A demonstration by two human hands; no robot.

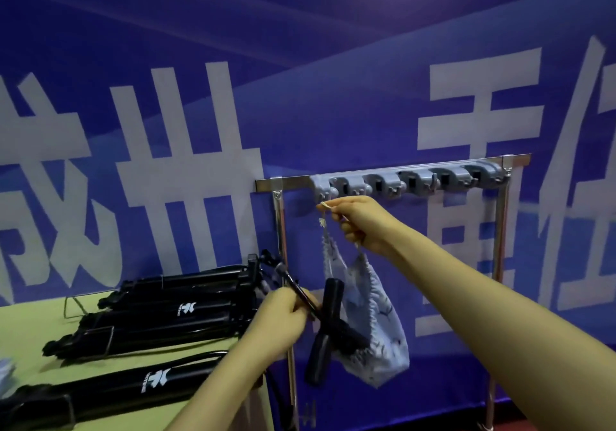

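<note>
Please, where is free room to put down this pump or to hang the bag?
On the green table: bare corner at far left, beside the stacked pumps; a narrow strip between them and the nearest pump. On the grey rack: holders right of the right hand carry nothing. Crowded: table's right edge, around the left hand.

A table [23, 327] with a yellow-green top stands at lower left. Several black tubes [160, 317] lie on it side by side, with a wire stand [71, 307] behind them. Just right of it stands a steel rack [281, 230] carrying a grey hook rail [416, 180]. A bag [376, 314] hangs below the leftmost hook, perhaps hooked on.
</note>
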